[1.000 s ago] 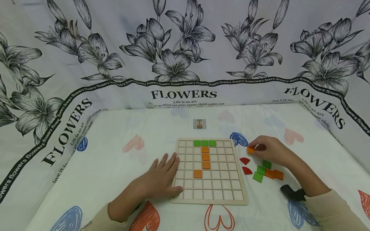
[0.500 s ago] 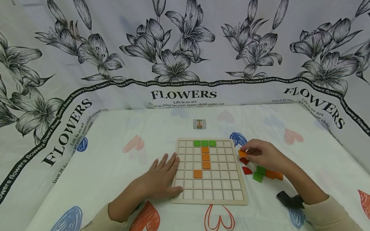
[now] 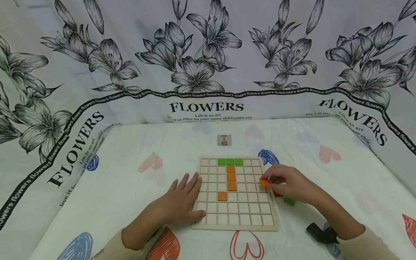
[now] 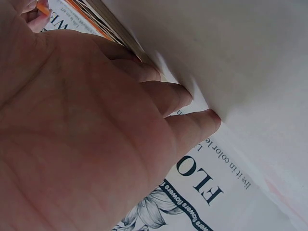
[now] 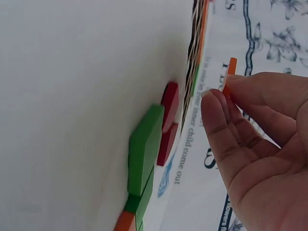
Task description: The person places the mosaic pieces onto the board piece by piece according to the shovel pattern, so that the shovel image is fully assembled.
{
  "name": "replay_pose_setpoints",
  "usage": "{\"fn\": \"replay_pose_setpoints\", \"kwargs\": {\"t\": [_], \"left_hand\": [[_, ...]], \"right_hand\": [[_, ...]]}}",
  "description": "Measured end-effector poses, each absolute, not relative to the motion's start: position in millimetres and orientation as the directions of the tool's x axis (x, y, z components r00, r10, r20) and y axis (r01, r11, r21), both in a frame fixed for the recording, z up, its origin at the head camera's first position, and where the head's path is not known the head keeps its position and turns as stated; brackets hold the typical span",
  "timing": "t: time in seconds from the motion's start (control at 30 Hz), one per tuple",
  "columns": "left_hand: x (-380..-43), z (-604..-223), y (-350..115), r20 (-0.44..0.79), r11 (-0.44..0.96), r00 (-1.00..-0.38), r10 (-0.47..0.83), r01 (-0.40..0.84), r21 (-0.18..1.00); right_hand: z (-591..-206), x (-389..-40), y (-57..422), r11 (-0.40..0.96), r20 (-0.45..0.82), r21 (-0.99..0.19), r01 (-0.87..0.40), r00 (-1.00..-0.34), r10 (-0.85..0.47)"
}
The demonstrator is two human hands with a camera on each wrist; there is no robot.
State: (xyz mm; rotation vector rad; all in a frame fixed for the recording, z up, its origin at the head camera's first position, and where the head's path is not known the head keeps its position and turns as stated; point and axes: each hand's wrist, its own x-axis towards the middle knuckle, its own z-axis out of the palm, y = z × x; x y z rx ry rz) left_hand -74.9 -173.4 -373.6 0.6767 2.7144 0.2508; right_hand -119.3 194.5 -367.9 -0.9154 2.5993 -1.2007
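My right hand point(image 3: 290, 182) pinches an orange square tile point(image 3: 264, 182) between thumb and fingers, over the right edge of the wooden grid board point(image 3: 250, 207). In the right wrist view the same orange tile point(image 5: 231, 72) is seen almost edge-on. My left hand point(image 3: 178, 200) lies with spread, straight fingers against the board's left edge, its thumb over the lower left corner. On the board, a row of green tiles point(image 3: 230, 161) fills part of the top row. A column of orange tiles point(image 3: 231, 177) runs below it, and a single orange tile point(image 3: 222, 196) sits lower left.
Right of the board, red quarter-round pieces point(image 5: 168, 108) and green tiles point(image 5: 146, 149) lie on the cloth, partly hidden by my right hand in the head view. A small printed pattern card point(image 3: 224, 140) lies beyond the board. A black strap-like item point(image 3: 321, 233) shows at the right wrist.
My right hand has carried the orange tile left and toward me, from beside the loose pieces to over the board's right edge. The left hand stays in place.
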Motion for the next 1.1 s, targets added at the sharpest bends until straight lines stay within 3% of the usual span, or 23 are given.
{"fn": "replay_pose_setpoints", "kwargs": {"t": [0.1, 0.37, 1.1], "left_hand": [[-75, -373, -173, -0.274, 0.871, -0.832, 0.483, 0.424, 0.247], [-75, -373, -173, -0.278, 0.873, -0.832, 0.481, 0.423, 0.245], [-75, -372, -172, -0.291, 0.878, -0.832, 0.472, 0.413, 0.243]], "right_hand": [[-372, -118, 190, 0.465, 0.159, -0.720, -0.514, -0.776, -0.611], [-378, -115, 178, 0.517, 0.098, -0.694, -0.502, -0.776, -0.623], [-378, -114, 142, 0.498, 0.084, -0.647, -0.578, -0.702, -0.707]]}}
